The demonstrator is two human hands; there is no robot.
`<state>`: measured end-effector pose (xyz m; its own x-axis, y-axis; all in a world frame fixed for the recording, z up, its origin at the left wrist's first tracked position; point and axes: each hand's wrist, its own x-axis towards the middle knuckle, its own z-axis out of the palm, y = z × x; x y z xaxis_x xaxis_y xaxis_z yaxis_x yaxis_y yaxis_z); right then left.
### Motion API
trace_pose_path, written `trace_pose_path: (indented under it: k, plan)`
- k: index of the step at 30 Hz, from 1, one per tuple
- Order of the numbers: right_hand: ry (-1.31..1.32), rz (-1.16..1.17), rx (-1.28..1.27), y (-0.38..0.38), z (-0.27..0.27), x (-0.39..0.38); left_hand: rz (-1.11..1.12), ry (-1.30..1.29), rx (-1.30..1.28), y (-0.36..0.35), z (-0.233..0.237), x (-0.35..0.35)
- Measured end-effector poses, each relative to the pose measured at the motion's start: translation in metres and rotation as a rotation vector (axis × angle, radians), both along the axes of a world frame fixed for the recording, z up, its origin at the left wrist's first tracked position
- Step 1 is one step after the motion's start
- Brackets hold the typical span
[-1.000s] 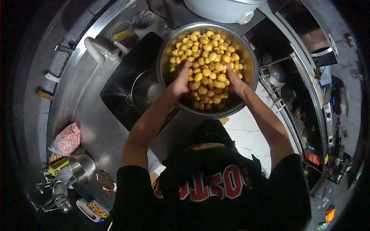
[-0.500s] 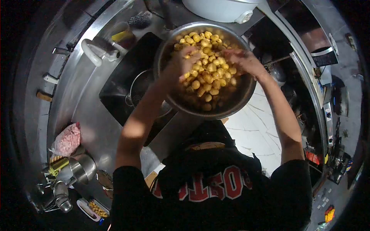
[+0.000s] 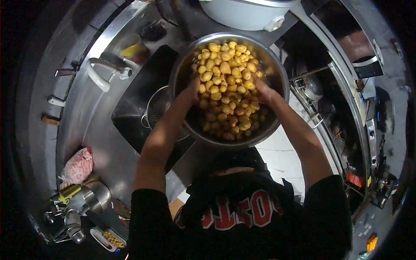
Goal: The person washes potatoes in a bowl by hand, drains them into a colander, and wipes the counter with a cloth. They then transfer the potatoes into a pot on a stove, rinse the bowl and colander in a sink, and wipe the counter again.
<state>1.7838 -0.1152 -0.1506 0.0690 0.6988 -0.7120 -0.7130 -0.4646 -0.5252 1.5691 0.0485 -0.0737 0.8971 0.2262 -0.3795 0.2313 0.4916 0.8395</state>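
Note:
A large stainless steel bowl (image 3: 277, 125) holds a heap of small yellow potatoes (image 3: 225, 67). Both of my hands are inside it, at opposite sides of the heap. My left hand (image 3: 194, 92) is pushed in at the left, its fingers hidden under potatoes. On the other side my right hand (image 3: 263, 90) cups the heap, with its fingertips also buried. Between them the upper potatoes appear raised, and those nearer to me lie lower, in shadow.
Left of the bowl are a dark sink (image 3: 130, 104) with a round strainer (image 3: 151, 104) and a white faucet (image 3: 97, 78). A bag of pinkish food (image 3: 78, 166) and a metal pot (image 3: 99, 195) lie on the left counter. A white appliance (image 3: 242, 15) stands behind.
My hands have moved down and deeper into the potatoes, and their fingers are now covered. The potatoes are heaped up between them. The bowl appears slightly lower in the view.

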Motion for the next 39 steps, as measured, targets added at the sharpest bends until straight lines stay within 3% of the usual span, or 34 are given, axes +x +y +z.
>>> trace_pose_path:
  k: [1, 4, 6, 7, 8, 11, 13, 15, 16, 18, 19, 21, 23, 24, 25, 28, 29, 31, 32, 33, 35, 37, 39]
  plan:
    - [0.002, -0.005, -0.003, -0.001, -0.012, -0.001, -0.007, -0.005, 0.030, -0.004, 0.001, 0.002]
    - [-0.041, 0.121, 0.144, 0.013, -0.001, -0.010, -0.028, -0.061, -0.089, 0.013, -0.057, 0.023]
    - [-0.024, 0.075, 0.079, 0.012, 0.046, -0.018, -0.024, -0.097, -0.068, 0.014, -0.045, 0.020]
    - [0.171, 0.069, 0.175, 0.014, 0.028, -0.012, -0.026, -0.116, -0.054, 0.014, -0.037, 0.018]
    - [0.173, 0.067, 0.174, 0.015, 0.038, -0.014, -0.030, -0.135, -0.037, 0.014, -0.028, 0.017]
    - [0.087, 0.061, 0.128, 0.023, 0.115, -0.024, -0.065, -0.192, 0.044, 0.018, 0.002, 0.019]
    - [-0.127, 0.151, 0.098, 0.021, 0.130, -0.022, -0.104, -0.226, 0.120, 0.018, 0.018, 0.021]
    - [-0.380, 0.269, -0.033, 0.024, 0.146, -0.015, -0.156, -0.260, 0.282, 0.020, 0.031, 0.024]
    - [-0.328, 0.331, 0.018, 0.026, 0.141, -0.005, -0.182, -0.283, 0.405, 0.020, 0.036, 0.026]
    - [-0.442, 0.372, -0.023, 0.028, 0.167, -0.011, -0.351, -0.399, 0.889, 0.021, 0.056, 0.023]
    - [-0.554, 0.382, -0.014, 0.028, 0.181, -0.017, -0.456, -0.287, 0.563, 0.019, 0.069, 0.030]
    - [-0.654, 0.403, 0.067, 0.024, 0.195, -0.017, -0.397, -0.161, 0.453, 0.020, 0.071, 0.031]
    - [-0.746, 0.408, 0.109, 0.019, 0.208, -0.014, -0.395, -0.436, 1.175, 0.031, 0.070, 0.026]
    - [-0.745, 0.412, 0.110, 0.016, 0.205, -0.008, -0.282, -0.534, 1.527, 0.034, 0.077, 0.022]
    - [-0.853, 0.431, 0.068, 0.013, 0.200, 0.001, -0.176, -0.198, 0.895, 0.038, 0.084, 0.018]
    - [-1.118, 0.464, -0.154, -0.008, 0.177, 0.010, -0.219, -0.103, 0.424, 0.058, 0.021, 0.006]
    - [-1.157, 0.462, -0.302, -0.013, 0.163, 0.008, -0.240, -0.132, 1.082, 0.054, 0.002, -0.010]
    - [-1.670, 0.766, -0.239, -0.035, 0.089, 0.021, -0.326, 0.118, 1.652, 0.026, -0.010, -0.031]
    - [-1.732, 0.706, -0.297, -0.043, 0.083, 0.001, -0.205, 0.129, 1.687, 0.005, -0.017, -0.039]
    - [-1.626, 0.643, -0.299, -0.043, 0.105, -0.019, -0.082, 0.139, 1.714, -0.017, -0.025, -0.047]
    - [-1.700, 0.563, -0.249, -0.058, 0.124, -0.031, 0.267, -0.085, 1.846, -0.046, -0.014, -0.060]
    - [-1.959, 0.451, -0.182, -0.059, 0.130, -0.031, 0.398, 0.235, 1.646, -0.063, 0.053, -0.067]
    - [-2.244, 0.326, -0.220, -0.059, 0.131, -0.019, 0.573, 0.383, 1.648, -0.053, 0.042, -0.069]
